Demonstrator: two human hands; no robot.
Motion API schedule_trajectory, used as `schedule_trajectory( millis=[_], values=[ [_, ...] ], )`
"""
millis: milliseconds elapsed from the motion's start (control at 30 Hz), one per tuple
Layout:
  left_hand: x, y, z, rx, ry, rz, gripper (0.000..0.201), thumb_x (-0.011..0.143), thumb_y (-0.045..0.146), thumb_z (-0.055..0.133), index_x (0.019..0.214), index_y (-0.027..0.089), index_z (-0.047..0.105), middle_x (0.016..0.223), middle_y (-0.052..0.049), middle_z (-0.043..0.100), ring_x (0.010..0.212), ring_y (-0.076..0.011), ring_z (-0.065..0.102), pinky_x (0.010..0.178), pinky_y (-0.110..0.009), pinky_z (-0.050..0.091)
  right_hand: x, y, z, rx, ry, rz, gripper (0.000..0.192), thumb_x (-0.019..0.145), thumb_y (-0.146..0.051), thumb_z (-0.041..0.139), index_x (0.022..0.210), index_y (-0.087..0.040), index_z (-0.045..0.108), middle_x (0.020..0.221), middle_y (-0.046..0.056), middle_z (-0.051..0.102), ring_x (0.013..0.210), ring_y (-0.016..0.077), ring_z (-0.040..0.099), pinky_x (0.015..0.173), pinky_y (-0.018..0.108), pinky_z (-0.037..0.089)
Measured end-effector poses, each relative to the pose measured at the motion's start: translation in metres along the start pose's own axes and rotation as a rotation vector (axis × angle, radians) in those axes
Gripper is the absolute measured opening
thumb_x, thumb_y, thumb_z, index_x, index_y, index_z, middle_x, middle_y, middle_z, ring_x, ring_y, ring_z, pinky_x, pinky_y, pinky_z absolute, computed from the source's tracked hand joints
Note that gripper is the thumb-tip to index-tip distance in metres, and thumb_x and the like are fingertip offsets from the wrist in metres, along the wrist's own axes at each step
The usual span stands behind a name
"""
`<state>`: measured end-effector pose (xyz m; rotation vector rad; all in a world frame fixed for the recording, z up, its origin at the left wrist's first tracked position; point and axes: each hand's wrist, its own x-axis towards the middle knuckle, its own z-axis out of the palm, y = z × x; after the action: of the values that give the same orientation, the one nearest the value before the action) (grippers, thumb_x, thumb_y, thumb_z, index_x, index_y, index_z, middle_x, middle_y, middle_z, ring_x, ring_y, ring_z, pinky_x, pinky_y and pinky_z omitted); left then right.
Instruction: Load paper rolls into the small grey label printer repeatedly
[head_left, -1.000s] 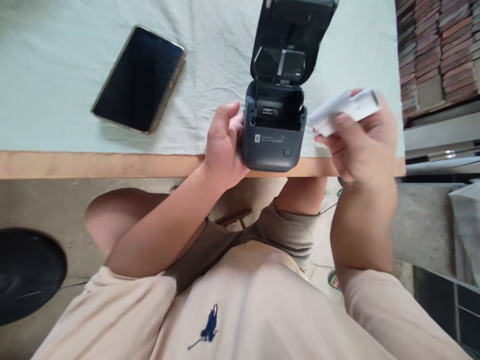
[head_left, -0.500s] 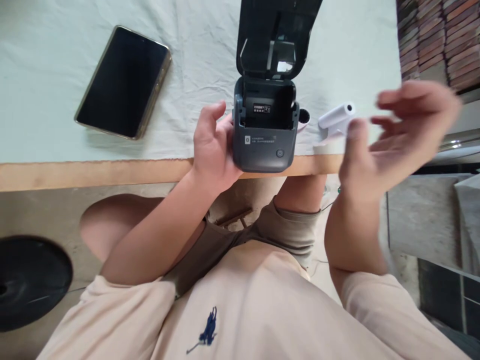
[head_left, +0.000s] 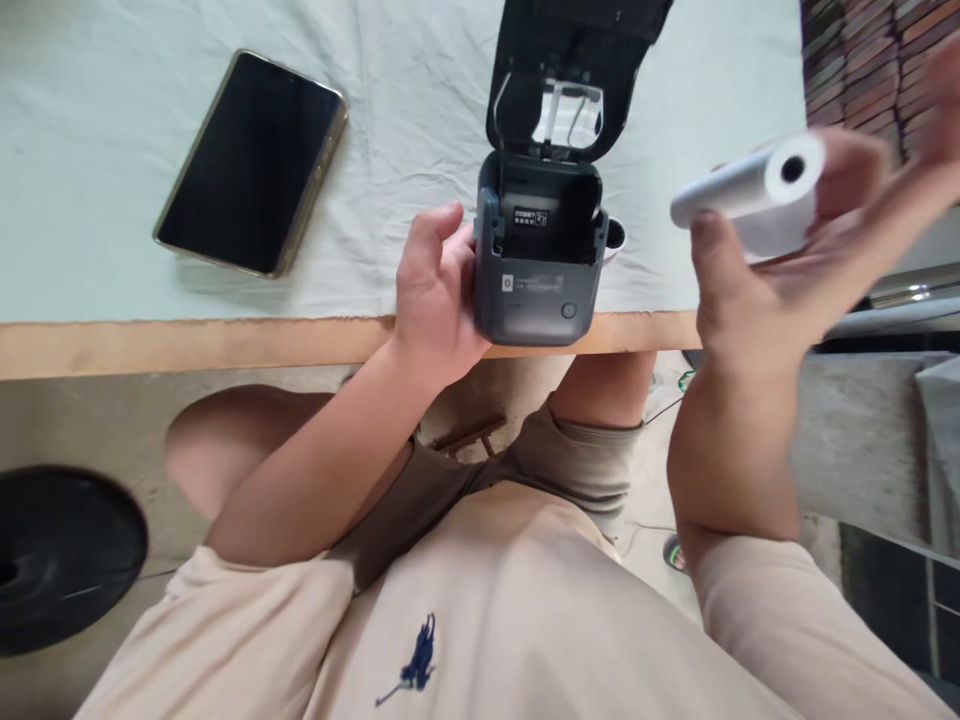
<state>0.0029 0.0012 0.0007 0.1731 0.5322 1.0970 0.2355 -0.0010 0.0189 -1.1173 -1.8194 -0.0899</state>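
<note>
My left hand [head_left: 442, 295] grips the left side of a dark grey label printer [head_left: 536, 305] at the table's front edge. Its black lid [head_left: 574, 80] is swung up, and the paper bay inside shows a small printed sticker but no roll. To the right, my right hand [head_left: 772, 280] holds a white paper roll [head_left: 750, 190] above the cloth, thumb on the near side and some fingers behind it. Its hollow core faces right. Another white roll [head_left: 615, 237], with a dark core, lies partly hidden behind the printer's right side.
A tablet-like black-screened device [head_left: 251, 165] in a clear case rests on the pale green tablecloth [head_left: 405, 90] at left. The table's wooden front edge [head_left: 187, 345] crosses my lap. Stacked bricks [head_left: 847, 80] stand beyond the right side, and a round black object [head_left: 67, 560] is at lower left.
My right hand has taken hold of the white paper roll and lifted it off the cloth. The printer and left hand appear shifted slightly to the right, the lid still up.
</note>
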Motion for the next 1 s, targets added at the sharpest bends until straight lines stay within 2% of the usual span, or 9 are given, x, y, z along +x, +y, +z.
schedule_trajectory(
  millis=[67, 133, 233, 300, 400, 533, 633, 900, 1000],
  values=[
    [-0.001, -0.001, -0.001, 0.024, -0.095, 0.009, 0.043, 0.101, 0.055, 0.054, 0.108, 0.016, 0.069, 0.096, -0.011, 0.077, 0.125, -0.0392, 0.071, 0.099, -0.048, 0.064, 0.016, -0.027, 0.006, 0.122, -0.082, -0.069, 0.062, 0.094, -0.032, 0.072, 0.148, -0.054, 0.050, 0.138, -0.007, 0.063, 0.121, 0.0249, 0.071, 0.108, 0.045, 0.053],
    [-0.002, -0.001, -0.001, 0.035, -0.119, 0.008, 0.038, 0.101, 0.051, 0.053, 0.107, 0.017, 0.070, 0.092, -0.009, 0.078, 0.121, -0.0378, 0.073, 0.097, -0.048, 0.064, 0.032, -0.049, 0.012, 0.104, -0.295, -0.093, 0.052, 0.096, -0.032, 0.068, 0.144, -0.045, 0.053, 0.129, -0.003, 0.070, 0.121, 0.0294, 0.074, 0.102, 0.047, 0.057],
    [-0.004, -0.001, 0.000, 0.032, -0.106, -0.018, 0.039, 0.106, 0.044, 0.042, 0.110, 0.017, 0.070, 0.090, -0.006, 0.078, 0.117, -0.0358, 0.076, 0.094, -0.048, 0.065, 0.048, -0.068, 0.017, -0.106, -0.630, -0.007, 0.046, 0.093, -0.029, 0.066, 0.136, -0.039, 0.056, 0.129, 0.001, 0.075, 0.112, 0.0311, 0.078, 0.094, 0.048, 0.059],
    [-0.005, 0.000, 0.000, 0.039, -0.099, -0.026, 0.044, 0.108, 0.043, 0.037, 0.113, 0.016, 0.070, 0.088, -0.005, 0.077, 0.116, -0.0354, 0.077, 0.093, -0.049, 0.065, 0.052, -0.073, 0.016, -0.206, -0.729, 0.020, 0.043, 0.092, -0.024, 0.065, 0.131, -0.039, 0.057, 0.131, 0.000, 0.076, 0.109, 0.0282, 0.078, 0.090, 0.044, 0.059],
    [-0.005, 0.000, -0.001, 0.044, -0.112, -0.014, 0.041, 0.106, 0.048, 0.044, 0.112, 0.017, 0.071, 0.092, -0.006, 0.078, 0.121, -0.0357, 0.075, 0.096, -0.048, 0.065, 0.048, -0.073, 0.014, -0.227, -0.642, -0.060, 0.028, 0.095, -0.023, 0.064, 0.122, -0.033, 0.062, 0.120, 0.001, 0.080, 0.106, 0.0264, 0.077, 0.085, 0.041, 0.059],
    [-0.004, 0.000, -0.005, 0.074, -0.140, -0.008, 0.037, 0.101, 0.054, 0.056, 0.107, 0.020, 0.070, 0.101, -0.006, 0.079, 0.125, -0.0362, 0.072, 0.101, -0.045, 0.064, 0.036, -0.068, 0.014, -0.207, -0.406, -0.220, 0.014, 0.100, -0.023, 0.060, 0.111, -0.028, 0.066, 0.090, -0.001, 0.079, 0.079, 0.0213, 0.076, 0.073, 0.040, 0.057],
    [-0.004, 0.000, -0.005, 0.092, -0.161, -0.011, 0.034, 0.099, 0.048, 0.056, 0.108, 0.019, 0.071, 0.103, -0.008, 0.079, 0.125, -0.0343, 0.072, 0.105, -0.045, 0.062, 0.036, -0.063, 0.014, -0.215, -0.338, -0.253, 0.011, 0.102, -0.027, 0.057, 0.108, -0.028, 0.067, 0.092, 0.001, 0.078, 0.077, 0.0211, 0.073, 0.070, 0.040, 0.055],
    [-0.003, -0.002, -0.001, 0.123, -0.134, 0.042, 0.030, 0.098, 0.045, 0.053, 0.091, 0.021, 0.070, 0.086, -0.006, 0.078, 0.128, -0.0359, 0.070, 0.102, -0.047, 0.063, 0.071, -0.056, 0.029, -0.443, -0.835, -0.127, 0.026, 0.093, -0.033, 0.067, 0.119, -0.031, 0.070, 0.120, 0.006, 0.076, 0.105, 0.0328, 0.072, 0.072, 0.044, 0.050],
    [-0.003, -0.002, -0.003, 0.120, -0.141, 0.036, 0.028, 0.098, 0.043, 0.054, 0.087, 0.021, 0.068, 0.087, -0.007, 0.079, 0.127, -0.0341, 0.070, 0.103, -0.043, 0.062, 0.078, -0.057, 0.038, -0.620, -0.881, -0.087, 0.030, 0.092, -0.032, 0.064, 0.121, -0.032, 0.069, 0.113, 0.006, 0.077, 0.104, 0.0349, 0.071, 0.071, 0.044, 0.046]
  ],
)
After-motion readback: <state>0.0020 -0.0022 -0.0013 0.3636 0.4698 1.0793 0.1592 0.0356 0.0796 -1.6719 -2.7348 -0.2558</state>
